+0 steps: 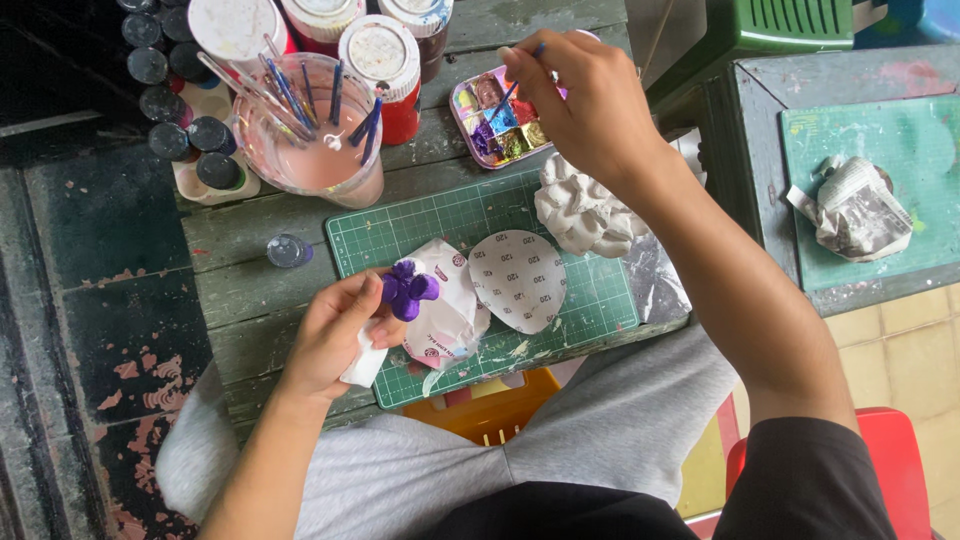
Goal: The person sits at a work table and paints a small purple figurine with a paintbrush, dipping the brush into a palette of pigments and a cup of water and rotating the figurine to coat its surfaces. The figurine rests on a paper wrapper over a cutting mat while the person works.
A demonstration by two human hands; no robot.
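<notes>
**A:** You sit at the old wooden table (250, 300) with the green cutting mat (480, 215) on it. Your right hand (590, 100) is closed around a thin brush (508, 95), and the tip is down in the paint tray (470, 100). Take only a little paint, I think, and wipe the tip on the tray edge so it does not drip.

**B:** And your left hand (335, 335)?

**A:** It pinches a small purple flower shape (408, 290) with a bit of white tissue (362, 368), just over the front edge of the mat. Hold it by the bottom, so your fingers stay off wet paint. Turn it slowly as you dab.

**B:** What is hard to see?

**A:** The big cup of pink water (315, 140) holds many brushes, and I cannot count them. The white lumpy clay piece (582, 212) is partly under your arm. The flower's underside is hidden by your fingers. The brush tip is too small to tell its colour.
</notes>
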